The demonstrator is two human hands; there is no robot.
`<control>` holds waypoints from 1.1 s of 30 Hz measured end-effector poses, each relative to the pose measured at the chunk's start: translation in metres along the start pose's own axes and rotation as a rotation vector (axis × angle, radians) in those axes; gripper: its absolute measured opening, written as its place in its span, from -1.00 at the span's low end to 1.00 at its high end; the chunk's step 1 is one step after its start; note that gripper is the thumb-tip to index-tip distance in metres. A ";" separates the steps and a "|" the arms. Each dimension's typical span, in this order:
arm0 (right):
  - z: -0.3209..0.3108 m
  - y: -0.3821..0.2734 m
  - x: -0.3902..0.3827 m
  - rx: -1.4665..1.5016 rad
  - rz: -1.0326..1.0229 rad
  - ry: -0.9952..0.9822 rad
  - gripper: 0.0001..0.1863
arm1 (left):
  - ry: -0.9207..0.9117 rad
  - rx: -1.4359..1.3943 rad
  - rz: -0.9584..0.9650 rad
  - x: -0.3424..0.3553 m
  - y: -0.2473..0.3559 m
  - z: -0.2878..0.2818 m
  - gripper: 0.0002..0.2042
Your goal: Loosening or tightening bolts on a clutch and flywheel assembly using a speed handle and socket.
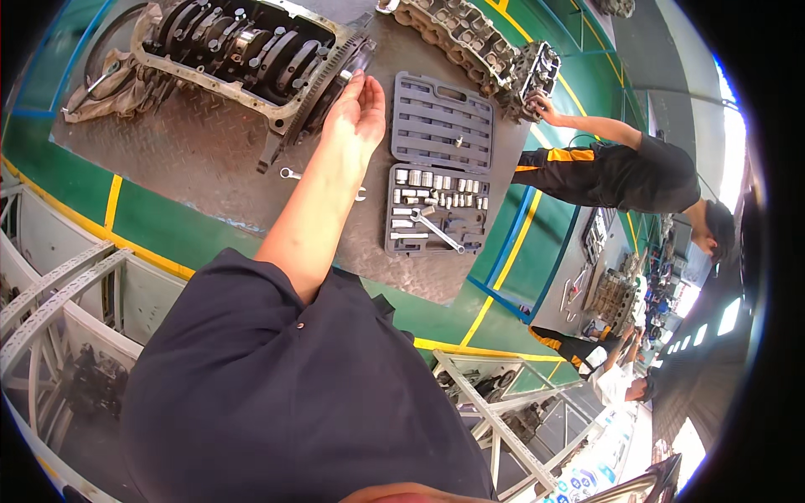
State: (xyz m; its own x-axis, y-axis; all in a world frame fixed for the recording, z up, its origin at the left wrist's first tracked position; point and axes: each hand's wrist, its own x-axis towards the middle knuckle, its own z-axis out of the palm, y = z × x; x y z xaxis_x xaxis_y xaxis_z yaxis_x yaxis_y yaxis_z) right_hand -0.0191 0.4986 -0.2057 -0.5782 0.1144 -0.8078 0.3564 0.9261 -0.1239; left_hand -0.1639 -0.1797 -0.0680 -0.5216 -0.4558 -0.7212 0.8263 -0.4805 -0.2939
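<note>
My left hand (360, 109) reaches up to the flywheel end of an engine block (277, 109). The palm faces up and the fingertips are bent together at a small silver piece (345, 75) by the toothed flywheel (323, 92). What exactly they grip there is too small to make out. Inside the upturned block lies the crankshaft (243, 42) with its bearing caps. Beneath my forearm, partly hidden, a combination wrench (290, 173) rests on the table. My right hand is out of view.
An open grey socket case (440, 121) lies right of my arm, a wrench (438, 231) across its sockets. Beyond it a co-worker's hand (541, 109) touches a cylinder head (461, 42). A rag (126, 92) lies left of the block. White metal frames (75, 310) stand near me.
</note>
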 end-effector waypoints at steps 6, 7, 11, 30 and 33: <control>0.010 0.027 0.022 -0.371 -0.683 0.262 -0.52 | -0.273 0.366 -0.086 0.005 -0.022 -0.050 -0.89; 0.006 0.021 0.025 -0.048 -1.080 0.291 -0.41 | -0.342 0.584 -0.111 0.005 -0.030 -0.074 -0.84; -0.008 -0.014 0.013 0.566 -0.004 -0.117 -0.44 | -0.452 1.836 -0.075 0.002 -0.051 -0.183 -0.70; -0.008 0.055 -0.024 0.743 0.359 -0.046 -0.50 | -1.156 3.357 0.447 0.106 -0.207 -0.286 -0.62; -0.017 0.052 -0.020 0.818 0.387 -0.044 -0.49 | -1.095 3.283 0.614 0.109 -0.207 -0.305 -0.60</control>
State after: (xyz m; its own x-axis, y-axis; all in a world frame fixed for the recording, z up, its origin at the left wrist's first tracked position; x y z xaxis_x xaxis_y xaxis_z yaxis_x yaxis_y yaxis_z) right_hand -0.0017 0.5507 -0.1866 -0.2866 0.3352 -0.8975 0.9400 0.2795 -0.1958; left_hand -0.3274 0.0987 -0.2772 -0.9529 -0.1940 -0.2331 -0.2599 0.9184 0.2982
